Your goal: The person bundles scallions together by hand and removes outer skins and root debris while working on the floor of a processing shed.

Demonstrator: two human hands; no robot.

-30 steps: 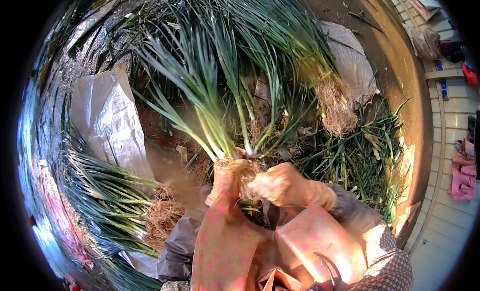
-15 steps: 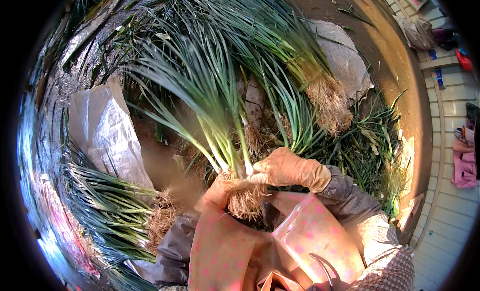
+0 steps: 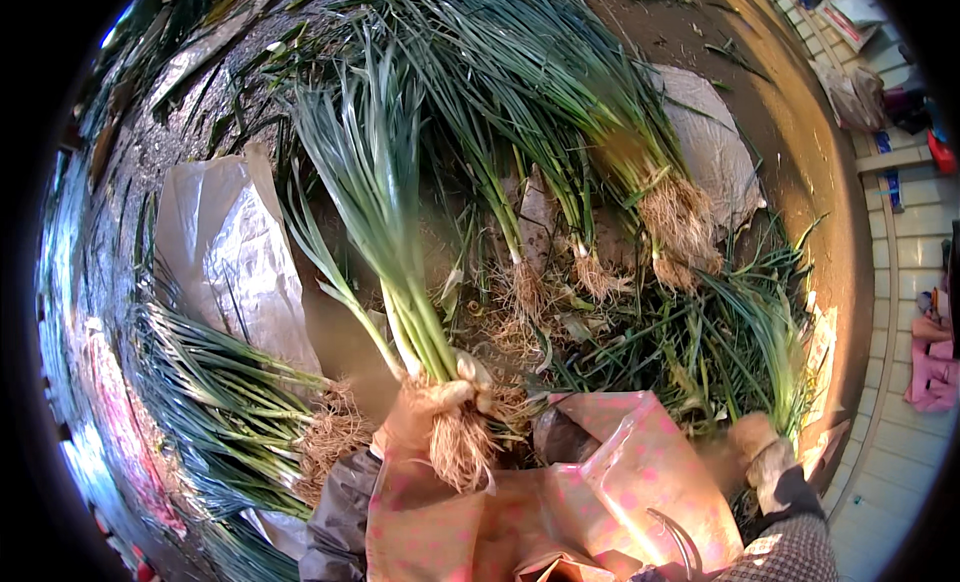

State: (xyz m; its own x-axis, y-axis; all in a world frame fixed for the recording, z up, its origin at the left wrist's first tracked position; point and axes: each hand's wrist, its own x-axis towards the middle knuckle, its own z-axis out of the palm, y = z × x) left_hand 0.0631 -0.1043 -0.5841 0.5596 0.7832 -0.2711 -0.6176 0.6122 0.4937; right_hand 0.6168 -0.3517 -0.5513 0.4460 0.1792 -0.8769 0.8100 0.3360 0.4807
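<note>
A gloved left hand, my left hand [image 3: 440,397], is closed around a bunch of green onions [image 3: 405,312] just above the roots. The bunch stands tilted, its leaves fanning up and away and its pale roots hanging over my apron. Far out to the right is my right hand [image 3: 765,452], also gloved and apart from the bunch. It is beside the pale lower end of some loose green leaves [image 3: 780,337]. Its fingers are blurred and partly hidden, so I cannot make out whether they grip anything.
A large pile of green onions [image 3: 560,92] lies ahead, roots toward me. Another rooted bundle [image 3: 240,402] lies at left beside a pale sack [image 3: 225,252]. Trimmed leaves [image 3: 650,352] litter the right-hand ground. A pink-spotted apron [image 3: 600,492] covers my lap, with a dark curved hook-like thing [image 3: 680,542] on it.
My right hand has left the bunch and moved right, down beside the loose leaves. My left hand still grips the bunch, now slightly left and lower. Leaves at the right have shifted.
</note>
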